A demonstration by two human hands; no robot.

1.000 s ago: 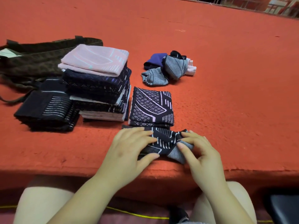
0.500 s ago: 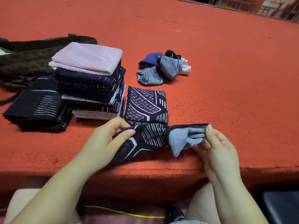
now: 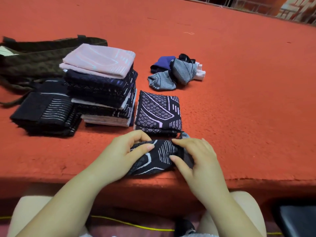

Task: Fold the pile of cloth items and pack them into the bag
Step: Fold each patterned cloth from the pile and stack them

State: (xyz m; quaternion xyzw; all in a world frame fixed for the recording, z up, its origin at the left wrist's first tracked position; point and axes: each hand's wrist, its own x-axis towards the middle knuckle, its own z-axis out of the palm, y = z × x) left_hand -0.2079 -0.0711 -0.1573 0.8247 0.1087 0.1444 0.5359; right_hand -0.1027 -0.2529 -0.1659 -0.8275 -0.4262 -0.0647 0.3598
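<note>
We see both hands at the worktop's (image 3: pixel 239 100) near edge, working one dark patterned cloth (image 3: pixel 159 156). The left hand (image 3: pixel 119 156) pinches the cloth's left end — thumb on top, fingers curled behind it. The right hand (image 3: pixel 198 161) lies on the cloth's right end, its fingers bent and pressing down with the thumb on the fabric; whether they clasp the cloth or only press it, we cannot tell. The cloth lies bunched between the two hands, touching the worktop just short of its near edge.

Just beyond it lies a folded cloth (image 3: pixel 159 112) of the same pattern, flat on the worktop. To its left stands a stack (image 3: pixel 102 89) of folded cloths with a pink one on top, and left of that a lower dark stack (image 3: pixel 44 113) with thin white stripes. The bag (image 3: pixel 30 60) — dark brown, lying flat — sits behind these, toward the worktop's left edge. Farther in, right of the tall stack, a small unfolded pile (image 3: pixel 177 72) of grey, blue and pink pieces lies loose.
</note>
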